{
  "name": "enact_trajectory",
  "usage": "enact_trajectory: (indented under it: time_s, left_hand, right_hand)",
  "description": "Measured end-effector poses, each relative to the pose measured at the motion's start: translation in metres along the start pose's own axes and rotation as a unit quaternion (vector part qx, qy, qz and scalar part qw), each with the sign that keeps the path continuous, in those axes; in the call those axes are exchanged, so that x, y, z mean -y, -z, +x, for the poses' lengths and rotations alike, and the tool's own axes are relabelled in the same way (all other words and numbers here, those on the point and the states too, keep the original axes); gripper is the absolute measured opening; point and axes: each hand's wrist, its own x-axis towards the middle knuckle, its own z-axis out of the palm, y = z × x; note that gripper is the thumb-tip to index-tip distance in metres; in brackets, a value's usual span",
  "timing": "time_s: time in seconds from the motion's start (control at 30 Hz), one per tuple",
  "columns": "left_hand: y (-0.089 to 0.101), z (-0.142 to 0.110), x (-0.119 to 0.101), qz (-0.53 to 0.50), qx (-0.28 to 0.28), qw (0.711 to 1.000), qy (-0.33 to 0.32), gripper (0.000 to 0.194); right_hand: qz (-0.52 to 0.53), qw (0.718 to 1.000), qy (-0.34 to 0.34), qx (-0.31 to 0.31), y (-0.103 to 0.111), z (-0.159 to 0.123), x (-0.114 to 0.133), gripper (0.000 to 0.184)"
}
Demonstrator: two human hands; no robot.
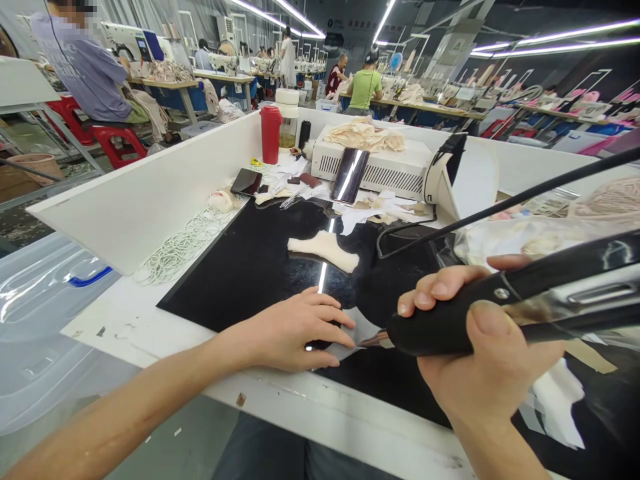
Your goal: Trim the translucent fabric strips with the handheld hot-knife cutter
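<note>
Right hand (487, 353): fingers curled round the black handle of a tool (435, 327), thumb laid along its near side, firm grip. Left hand (293, 331): palm down, fingers spread and nearly straight, pressing on a thin pale sheet (365, 325), not gripping anything.

Biggest down:
Counter (145, 340): white, raised walls along left and back, marks on the front edge. Clear plastic bin (37, 320) with a blue handle sits beyond its left side.
Black mat (220, 273): covers most of the work area; shiny, reflects a ceiling light.
White vented box (390, 179): at the back, cream fabric pieces (367, 138) heaped on top.
Tool: angled in from the right, metal tip pointing left, right at the sheet's edge near the left fingertips. Can't tell if it's touching or just above.
String pile (180, 247): pale green, loose loops, between the left wall and the mat.
White scraps (563, 403): right of the right wrist, on the mat.
Cream cutout (325, 250): curved, lying on the mat, just past the left hand.
Thin sheet: flat on the mat, partly under the left fingers.
Red cup (271, 135): upright in the back left corner, white-lidded jar (289, 125) just behind it.
Phone (351, 175): leaning on the box front.
Black spool (305, 133): smallest, upright beside the jar.
</note>
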Motion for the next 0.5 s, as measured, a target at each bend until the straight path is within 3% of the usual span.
enact_trajectory:
  time_s: [0.23,0.5]
  left_hand:
    - [0.0025,0.0021,-0.0045,-0.027,0.004,0.999,0.022,0.045]
    - [0.0008,-0.0009,-0.0059,-0.022,0.012,0.998,0.056,0.037]
  right_hand:
    - [0.014,1.000,-0.001,0.009,-0.0025,-0.0017,-0.0024,0.040]
    - [0.008,1.000,0.003,0.011,-0.0051,-0.0018,-0.0037,0.038]
